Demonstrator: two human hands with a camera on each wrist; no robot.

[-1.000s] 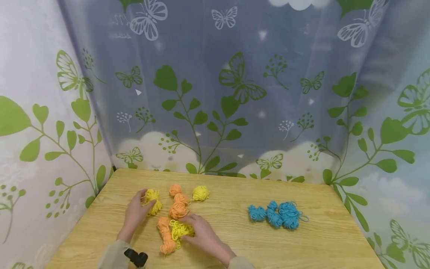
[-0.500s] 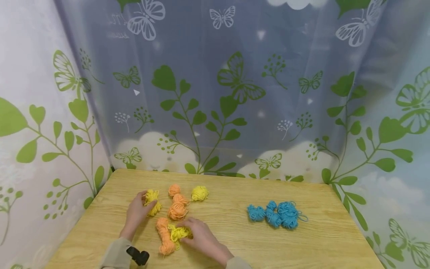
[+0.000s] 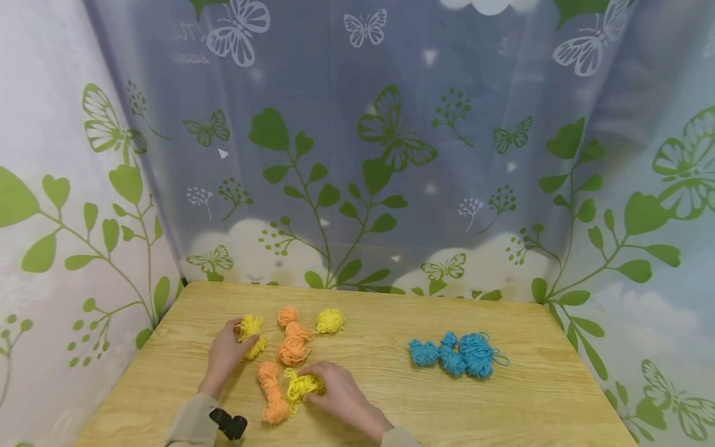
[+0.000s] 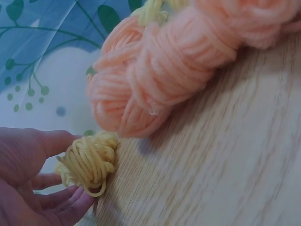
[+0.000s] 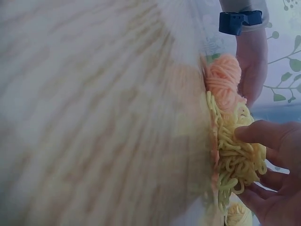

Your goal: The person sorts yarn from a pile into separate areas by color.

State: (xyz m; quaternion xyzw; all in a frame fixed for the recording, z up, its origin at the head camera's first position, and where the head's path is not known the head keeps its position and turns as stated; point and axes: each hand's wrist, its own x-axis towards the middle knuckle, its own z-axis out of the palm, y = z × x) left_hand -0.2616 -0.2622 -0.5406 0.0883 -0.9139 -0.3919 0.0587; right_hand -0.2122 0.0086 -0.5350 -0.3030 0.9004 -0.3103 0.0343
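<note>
At the table's left, my left hand [image 3: 226, 352] grips a yellow yarn bundle [image 3: 252, 337] between thumb and fingers. The left wrist view shows that bundle [image 4: 91, 162] wound and small, with a loose loop at its lower end. Nearer the front edge, my right hand [image 3: 341, 391] pinches a looser, tangled heap of yellow yarn [image 3: 300, 386]. Its loops [image 5: 235, 146] spill around the thumb in the right wrist view. Just left of this heap lies a long orange yarn skein [image 3: 273, 394]. Another orange skein [image 3: 294, 343] lies between the hands, farther back.
A small orange ball [image 3: 287, 316] touches the back of the farther orange skein. To its right sits a round yellow yarn ball [image 3: 330, 321]. Several blue yarn bundles [image 3: 451, 355] lie in a row on the right side of the wooden table [image 3: 380, 323]. Printed curtains [image 3: 357, 186] surround the table.
My right hand has shifted the tangled yellow yarn a little, and it now lies slightly farther right of the long orange skein. The left hand keeps its grip, and the head view has drifted slightly.
</note>
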